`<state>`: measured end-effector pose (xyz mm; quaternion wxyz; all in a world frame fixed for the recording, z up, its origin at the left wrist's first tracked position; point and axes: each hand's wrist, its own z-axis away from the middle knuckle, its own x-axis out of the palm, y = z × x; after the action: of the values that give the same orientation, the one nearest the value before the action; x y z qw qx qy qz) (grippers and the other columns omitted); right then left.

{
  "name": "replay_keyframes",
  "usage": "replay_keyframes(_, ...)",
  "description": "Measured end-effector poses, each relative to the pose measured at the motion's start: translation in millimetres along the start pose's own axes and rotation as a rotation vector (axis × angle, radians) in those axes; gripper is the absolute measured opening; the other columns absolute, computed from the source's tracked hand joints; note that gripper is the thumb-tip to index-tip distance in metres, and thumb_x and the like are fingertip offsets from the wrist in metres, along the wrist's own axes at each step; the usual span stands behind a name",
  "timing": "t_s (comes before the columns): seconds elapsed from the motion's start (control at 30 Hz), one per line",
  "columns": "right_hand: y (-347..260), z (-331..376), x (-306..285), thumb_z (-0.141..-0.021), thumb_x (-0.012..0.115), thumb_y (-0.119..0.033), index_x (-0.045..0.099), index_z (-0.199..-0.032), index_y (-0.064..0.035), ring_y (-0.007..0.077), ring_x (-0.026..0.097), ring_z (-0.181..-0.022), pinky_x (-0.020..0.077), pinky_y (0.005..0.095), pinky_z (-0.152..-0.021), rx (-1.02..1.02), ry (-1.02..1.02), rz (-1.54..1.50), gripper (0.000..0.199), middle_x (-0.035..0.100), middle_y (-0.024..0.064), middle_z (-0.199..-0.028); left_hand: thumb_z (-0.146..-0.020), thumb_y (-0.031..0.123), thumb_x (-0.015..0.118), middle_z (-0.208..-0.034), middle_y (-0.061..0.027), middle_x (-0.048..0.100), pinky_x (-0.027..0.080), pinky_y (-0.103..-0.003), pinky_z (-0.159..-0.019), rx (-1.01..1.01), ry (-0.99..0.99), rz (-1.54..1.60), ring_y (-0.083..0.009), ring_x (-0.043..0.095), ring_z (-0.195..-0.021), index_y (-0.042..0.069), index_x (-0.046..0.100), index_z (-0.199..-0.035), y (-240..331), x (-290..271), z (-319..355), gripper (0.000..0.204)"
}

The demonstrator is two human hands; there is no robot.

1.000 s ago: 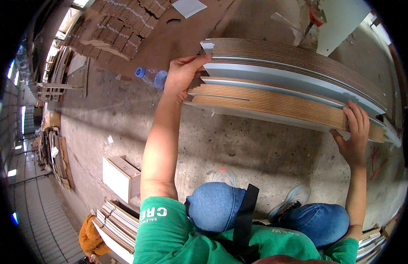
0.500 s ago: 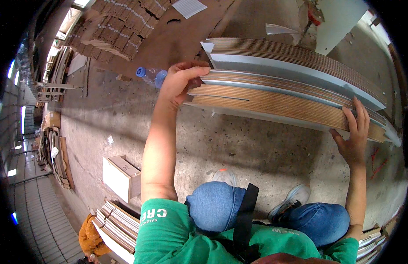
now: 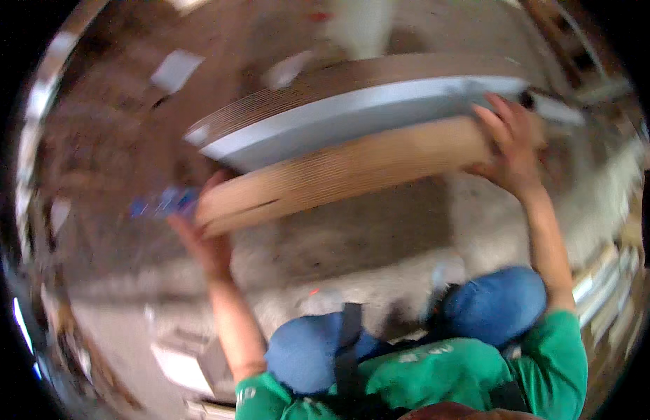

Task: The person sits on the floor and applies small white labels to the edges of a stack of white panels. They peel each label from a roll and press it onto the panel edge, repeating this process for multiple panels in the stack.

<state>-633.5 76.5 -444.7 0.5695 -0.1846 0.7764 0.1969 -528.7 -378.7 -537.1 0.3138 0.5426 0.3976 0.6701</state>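
Observation:
A thick stack of thin brown-edged panels (image 3: pixel 353 171) lies across my front, its right end farther away than its left. My left hand (image 3: pixel 207 234) is closed round the left end of this stack. Around its right end my right hand (image 3: pixel 513 150) grips, fingers over the far side and thumb on the near side. Just beyond stands another stack of brown-edged panels (image 3: pixel 325 94), with a pale grey-white face towards me. Between the two stacks a wide strip of that face shows. Motion blurs the picture, and single panels cannot be told apart.
A blue-capped clear bottle (image 3: pixel 164 201) lies on the floor beside my left hand. A white-and-brown box (image 3: pixel 188 364) is at the lower left, and pale boards (image 3: pixel 609 283) are at the right. A white sheet (image 3: pixel 176 70) lies at the far left.
The view has swung, so the stacks now slope up to the right. My left hand has shifted to the near stack's end. That stack now looks squared up and apart from the far one.

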Motion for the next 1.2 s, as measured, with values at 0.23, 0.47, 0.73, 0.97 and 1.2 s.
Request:
replay_keyframes(0.23, 135, 80, 61, -0.088, 0.048, -0.032, 0.048, -0.120, -0.0072, 0.0290, 0.037, -0.118, 0.0267, 0.0399, -0.099, 0.522, 0.601, -0.380, 0.041, 0.039, 0.0124, -0.132, -0.086, 0.058, 0.033, -0.119, -0.0116, 0.051, 0.031, -0.042, -0.098, 0.065, 0.303, 0.135, -0.0270, 0.046, -0.113, 0.004, 0.045, -0.120, -13, 4, 16, 0.065)
replay_keyframes(0.47, 138, 59, 68, -0.092, 0.032, -0.045, 0.040, -0.126, -0.0009, 0.0244, 0.030, -0.126, 0.0193, 0.0358, -0.104, 0.957, 0.914, -0.932, 0.057, 0.035, 0.0128, -0.135, -0.085, 0.065, 0.025, -0.120, -0.0137, 0.050, 0.028, -0.039, -0.099, 0.074, 0.454, 0.090, -0.0253, 0.045, -0.114, -0.001, 0.044, -0.120, -1, 5, 5, 0.077)
replay_keyframes(0.73, 181, 81, 121, -0.088, 0.032, -0.056, 0.037, -0.128, -0.0040, 0.0213, 0.035, -0.122, 0.0258, 0.0343, -0.101, 1.123, 0.571, -1.951, 0.065, 0.041, 0.0074, -0.131, -0.081, 0.071, 0.018, -0.123, -0.0164, 0.047, 0.025, -0.040, -0.103, 0.045, 0.078, 0.070, -0.0265, 0.040, -0.119, -0.004, 0.043, -0.121, -8, 4, 10, 0.089)
replay_keyframes(0.97, 110, 50, 118, -0.091, 0.033, -0.050, 0.039, -0.127, -0.0071, 0.0214, 0.040, -0.116, 0.0286, 0.0345, -0.100, 0.971, 0.443, -2.011, 0.057, 0.044, 0.0067, -0.127, -0.077, 0.072, 0.033, -0.132, -0.0104, 0.038, 0.024, -0.050, -0.102, 0.122, 0.529, 0.076, -0.0301, 0.034, -0.123, 0.009, 0.034, -0.131, -9, 0, -2, 0.083)
replay_keyframes(1.2, 115, 41, 135, -0.091, 0.036, -0.043, 0.041, -0.126, -0.0083, 0.0213, 0.042, -0.114, 0.0314, 0.0356, -0.098, 1.050, 0.433, -1.973, 0.050, 0.045, 0.0054, -0.127, -0.085, 0.064, 0.028, -0.130, -0.0100, 0.042, 0.024, -0.040, -0.103, 0.115, 0.524, 0.065, -0.0234, 0.037, -0.122, 0.009, 0.034, -0.131, -21, -22, -8, 0.073)
